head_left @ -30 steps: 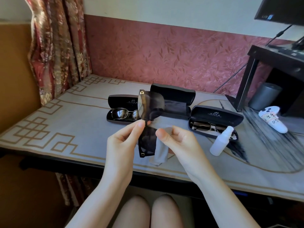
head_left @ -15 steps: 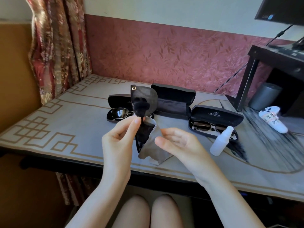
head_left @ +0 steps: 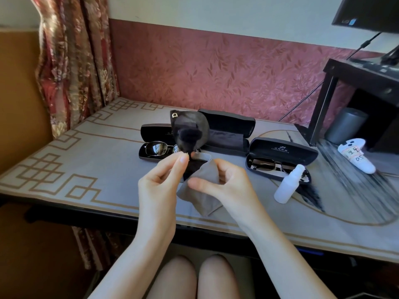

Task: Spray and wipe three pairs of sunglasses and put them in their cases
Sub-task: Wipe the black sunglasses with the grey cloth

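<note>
Wiping sunglasses pinched in the left hand with cloth gripped by the right hand fingers; next, folding them into the empty case.

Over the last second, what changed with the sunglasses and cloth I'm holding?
The left hand, pinching the dark plastic sunglasses at their middle, carried them slightly left. The right hand loosened, re-gathered the grey wiping cloth, and now pinches it round the lower lens. The open black hard cases and the white plastic spray bottle stayed put.
</note>
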Action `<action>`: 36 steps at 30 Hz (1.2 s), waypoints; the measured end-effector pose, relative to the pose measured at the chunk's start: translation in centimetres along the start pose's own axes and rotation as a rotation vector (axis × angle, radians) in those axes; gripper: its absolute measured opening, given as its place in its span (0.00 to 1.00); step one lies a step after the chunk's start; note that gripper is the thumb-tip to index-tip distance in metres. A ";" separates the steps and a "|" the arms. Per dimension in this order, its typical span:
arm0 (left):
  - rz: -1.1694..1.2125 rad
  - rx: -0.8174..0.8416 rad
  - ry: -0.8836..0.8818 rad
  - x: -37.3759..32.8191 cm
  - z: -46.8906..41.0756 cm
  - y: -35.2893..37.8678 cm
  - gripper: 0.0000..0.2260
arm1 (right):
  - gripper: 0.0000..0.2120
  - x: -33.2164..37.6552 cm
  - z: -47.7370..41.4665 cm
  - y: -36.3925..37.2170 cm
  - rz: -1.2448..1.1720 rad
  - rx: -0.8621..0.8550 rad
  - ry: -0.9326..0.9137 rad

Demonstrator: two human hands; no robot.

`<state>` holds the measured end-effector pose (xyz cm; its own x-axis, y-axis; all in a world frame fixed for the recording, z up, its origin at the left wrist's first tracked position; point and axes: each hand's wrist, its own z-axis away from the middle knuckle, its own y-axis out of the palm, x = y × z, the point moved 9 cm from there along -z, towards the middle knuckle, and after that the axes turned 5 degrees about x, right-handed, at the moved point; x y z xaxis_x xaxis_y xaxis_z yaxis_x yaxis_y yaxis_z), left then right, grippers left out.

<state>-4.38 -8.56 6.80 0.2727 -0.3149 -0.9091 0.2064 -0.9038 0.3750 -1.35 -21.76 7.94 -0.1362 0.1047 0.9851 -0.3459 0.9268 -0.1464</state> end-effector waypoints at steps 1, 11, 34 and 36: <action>0.007 0.012 -0.010 0.0 -0.1 0.0 0.16 | 0.12 0.2 -0.1 0.0 -0.035 -0.003 -0.005; -0.090 0.130 -0.086 0.0 -0.9 -0.3 0.20 | 0.09 0.2 -0.4 0.2 -0.102 0.000 -0.036; -0.068 0.307 -0.225 0.6 -0.5 0.8 0.20 | 0.17 0.4 -0.5 -0.8 -0.124 -0.114 -0.068; -0.109 0.278 -0.183 0.3 -0.5 0.7 0.18 | 0.18 0.5 -0.5 -1.0 -0.099 -0.152 -0.079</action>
<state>-3.73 -9.14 6.83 0.0847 -0.2358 -0.9681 -0.0452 -0.9715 0.2327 -0.59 -22.48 8.61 -0.1830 -0.0127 0.9830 -0.2178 0.9756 -0.0280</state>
